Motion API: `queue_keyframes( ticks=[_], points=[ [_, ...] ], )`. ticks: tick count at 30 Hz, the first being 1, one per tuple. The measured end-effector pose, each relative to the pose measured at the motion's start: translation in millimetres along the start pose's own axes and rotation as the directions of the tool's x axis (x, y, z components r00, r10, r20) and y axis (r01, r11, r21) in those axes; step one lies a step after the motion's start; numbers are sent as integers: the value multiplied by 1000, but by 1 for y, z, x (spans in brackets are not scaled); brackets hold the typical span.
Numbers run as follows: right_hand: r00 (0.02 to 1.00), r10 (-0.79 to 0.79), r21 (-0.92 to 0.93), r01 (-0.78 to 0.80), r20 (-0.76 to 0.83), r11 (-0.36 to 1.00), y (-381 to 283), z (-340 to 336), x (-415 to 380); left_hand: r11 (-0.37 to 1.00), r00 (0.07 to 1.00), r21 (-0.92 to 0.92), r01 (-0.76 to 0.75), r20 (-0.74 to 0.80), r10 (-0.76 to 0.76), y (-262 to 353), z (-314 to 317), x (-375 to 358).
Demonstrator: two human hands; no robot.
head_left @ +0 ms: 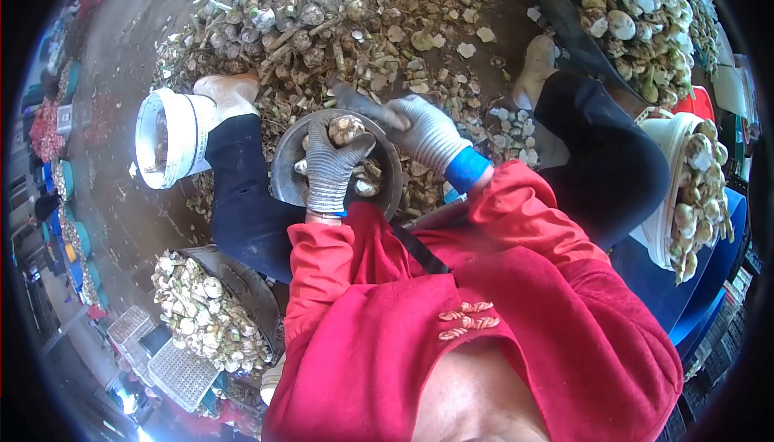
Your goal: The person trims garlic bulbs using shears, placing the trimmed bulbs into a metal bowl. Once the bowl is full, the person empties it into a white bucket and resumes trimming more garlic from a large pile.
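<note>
My left hand [329, 169], in a grey striped glove, is closed round a garlic bulb [347, 129] over a round metal bowl [393, 172]. More garlic bulbs [367, 186] lie inside the bowl beside my fingers, partly hidden by the hand. In my right hand [427, 129], also gloved and with a blue cuff, is a knife [360, 105]. Its dark, slightly blurred blade points left, across the bowl's far rim and just beyond the held bulb.
A heap of untrimmed garlic [274, 14] and scattered cuttings [419, 39] cover the floor ahead. A white bucket [179, 139] stands left; another white bucket [657, 228] with garlic is at right. A full basin [250, 281] sits lower left, and a large dark container [576, 47] upper right.
</note>
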State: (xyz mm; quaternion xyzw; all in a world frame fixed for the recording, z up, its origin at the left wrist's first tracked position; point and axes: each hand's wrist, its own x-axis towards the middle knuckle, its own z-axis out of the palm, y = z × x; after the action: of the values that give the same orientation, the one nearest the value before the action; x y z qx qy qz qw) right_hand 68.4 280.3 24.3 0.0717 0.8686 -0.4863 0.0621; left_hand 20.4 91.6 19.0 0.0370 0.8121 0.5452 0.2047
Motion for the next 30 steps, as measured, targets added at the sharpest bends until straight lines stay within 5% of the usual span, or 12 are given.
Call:
queue_keyframes(
  ticks=[1,3,6,12,14,16,17,18,19,24,27,30],
  points=[
    [993,-106,-58,102,-53,993,13,11,-8,963,977,209,-170,-91,192,4,2,-8],
    [998,-41,-196,48,38,979,-16,0,-23,864,994,496,-83,104,36,-40,-8,-4],
    [983,-55,-304,107,173,947,-25,-2,-25,647,939,681,-342,229,255,-74,-12,-9],
    [975,-47,-319,117,217,941,-12,12,-22,106,847,912,-397,320,424,-114,-4,-9],
    [951,57,-345,54,303,937,-1,12,-16,506,895,787,-353,127,428,-84,8,-20],
    [975,84,-6,-85,204,996,67,24,-8,976,953,69,-207,-212,217,9,24,-45],
    [923,351,-281,-299,156,912,117,23,0,864,824,189,-467,-262,503,49,24,-58],
    [943,331,-233,-314,38,920,168,24,4,834,766,33,-551,-376,521,58,25,-62],
    [736,673,1,-675,66,738,180,19,22,855,789,-20,-519,-396,470,58,16,-59],
    [954,-37,53,55,-299,997,68,33,-9,705,945,-674,-223,-327,-14,8,-1,-28],
    [942,-170,132,215,-290,968,30,31,-27,239,968,-971,-29,-87,-236,13,7,-21],
    [973,-143,49,154,-184,987,20,30,-23,175,945,-984,32,-27,-325,11,14,-18]
  ],
)
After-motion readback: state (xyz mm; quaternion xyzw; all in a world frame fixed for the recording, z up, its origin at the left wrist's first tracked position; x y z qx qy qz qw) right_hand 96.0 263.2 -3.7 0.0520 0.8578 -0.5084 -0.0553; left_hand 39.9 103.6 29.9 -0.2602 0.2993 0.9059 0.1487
